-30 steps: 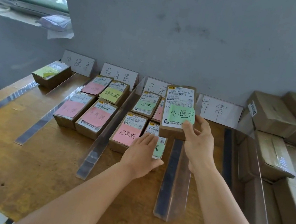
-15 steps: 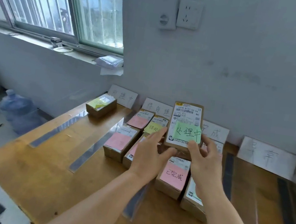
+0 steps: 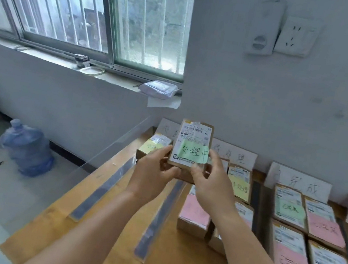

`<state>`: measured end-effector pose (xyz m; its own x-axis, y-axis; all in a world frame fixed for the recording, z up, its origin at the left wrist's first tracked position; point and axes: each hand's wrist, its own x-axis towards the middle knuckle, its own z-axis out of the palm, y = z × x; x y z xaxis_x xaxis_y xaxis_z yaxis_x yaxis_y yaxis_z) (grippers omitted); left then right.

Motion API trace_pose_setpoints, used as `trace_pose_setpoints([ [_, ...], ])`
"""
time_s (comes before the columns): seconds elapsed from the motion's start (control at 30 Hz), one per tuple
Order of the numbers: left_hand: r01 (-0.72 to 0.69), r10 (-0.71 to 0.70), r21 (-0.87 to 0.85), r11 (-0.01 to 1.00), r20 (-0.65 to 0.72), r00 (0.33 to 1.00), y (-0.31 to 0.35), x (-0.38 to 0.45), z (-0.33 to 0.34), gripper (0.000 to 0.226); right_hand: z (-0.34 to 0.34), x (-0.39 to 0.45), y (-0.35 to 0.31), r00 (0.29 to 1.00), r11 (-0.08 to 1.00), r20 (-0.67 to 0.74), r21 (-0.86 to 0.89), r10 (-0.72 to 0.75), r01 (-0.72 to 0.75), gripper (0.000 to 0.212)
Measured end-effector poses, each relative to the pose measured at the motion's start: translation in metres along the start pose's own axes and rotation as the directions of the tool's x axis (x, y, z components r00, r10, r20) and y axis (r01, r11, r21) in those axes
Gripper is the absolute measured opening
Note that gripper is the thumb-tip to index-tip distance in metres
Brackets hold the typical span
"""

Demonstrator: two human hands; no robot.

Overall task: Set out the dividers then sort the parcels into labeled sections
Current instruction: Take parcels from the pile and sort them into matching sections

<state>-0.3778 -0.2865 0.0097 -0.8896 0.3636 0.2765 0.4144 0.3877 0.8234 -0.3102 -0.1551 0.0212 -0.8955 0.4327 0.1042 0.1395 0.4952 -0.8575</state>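
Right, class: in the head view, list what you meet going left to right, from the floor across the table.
water bottle → left hand → held parcel → right hand → parcel with yellow note → parcel with green note → parcel with pink note

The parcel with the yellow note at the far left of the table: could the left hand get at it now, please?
Probably not right away: the left hand and the right hand both grip the raised parcel, which also hangs in front of the yellow-note parcel.
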Motion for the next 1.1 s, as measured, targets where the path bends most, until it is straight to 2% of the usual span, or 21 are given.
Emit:
trace_pose_setpoints([
  [0.07, 0.022, -0.022, -0.005, 1.0, 0.022, 1.0, -0.017, 0.013, -0.015, 0.05, 0.022, 0.012, -0.01, 0.999, 0.994, 0.042, -0.105, -0.005, 0.01, 0.061],
  [0.2, 0.082, -0.085, 0.037, 0.996, 0.07, 0.994, -0.054, 0.039, -0.027, 0.065, 0.055, 0.032, -0.021, 0.995, 0.943, 0.098, -0.334, 0.035, 0.0, 0.069],
  [0.4, 0.116, -0.147, 0.159, 0.98, 0.199, 0.969, -0.096, 0.069, -0.015, 0.067, 0.088, 0.063, -0.012, 0.969, 0.865, 0.168, -0.496, 0.181, -0.076, 0.092],
  [0.53, 0.081, -0.154, 0.258, 0.963, 0.276, 0.949, -0.12, 0.079, 0.0, 0.059, 0.106, 0.083, -0.003, 0.923, 0.791, 0.241, -0.604, 0.3, -0.099, 0.069],
  [0.63, 0.046, -0.153, 0.34, 0.939, 0.298, 0.942, -0.137, 0.081, 0.012, 0.049, 0.119, 0.097, 0.006, 0.853, 0.726, 0.279, -0.669, 0.442, -0.157, 0.066],
  [0.7, -0.064, -0.098, 0.425, 0.903, 0.349, 0.932, -0.15, 0.082, 0.021, 0.044, 0.127, 0.105, 0.014, 0.795, 0.673, 0.29, -0.715, 0.533, -0.19, 0.065],
  [0.77, -0.246, -0.03, 0.541, 0.804, 0.449, 0.893, -0.157, 0.081, 0.028, 0.037, 0.137, 0.111, 0.026, 0.735, 0.6, 0.272, -0.768, 0.621, -0.223, 0.07],
  [0.8, -0.259, -0.039, 0.555, 0.79, 0.468, 0.883, -0.162, 0.08, 0.034, 0.034, 0.14, 0.112, 0.03, 0.721, 0.579, 0.266, -0.784, 0.64, -0.224, 0.075],
  [0.87, -0.233, -0.071, 0.558, 0.797, 0.469, 0.88, -0.167, 0.081, 0.042, 0.041, 0.144, 0.113, 0.036, 0.756, 0.565, 0.29, -0.816, 0.587, -0.126, 0.08],
  [0.9, -0.263, -0.052, 0.616, 0.743, 0.445, 0.894, -0.166, 0.082, 0.043, 0.047, 0.144, 0.113, 0.037, 0.783, 0.537, 0.318, -0.843, 0.534, -0.024, 0.08],
  [0.97, -0.306, -0.002, 0.639, 0.705, 0.433, 0.901, -0.166, 0.09, 0.044, 0.051, 0.143, 0.117, 0.037, 0.807, 0.444, 0.375, -0.882, 0.456, 0.159, 0.08],
  [1.1, -0.404, 0.065, 0.671, 0.622, 0.47, 0.88, -0.171, 0.113, 0.047, 0.049, 0.142, 0.132, 0.038, 0.821, 0.318, 0.367, -0.917, 0.438, 0.241, 0.082],
])
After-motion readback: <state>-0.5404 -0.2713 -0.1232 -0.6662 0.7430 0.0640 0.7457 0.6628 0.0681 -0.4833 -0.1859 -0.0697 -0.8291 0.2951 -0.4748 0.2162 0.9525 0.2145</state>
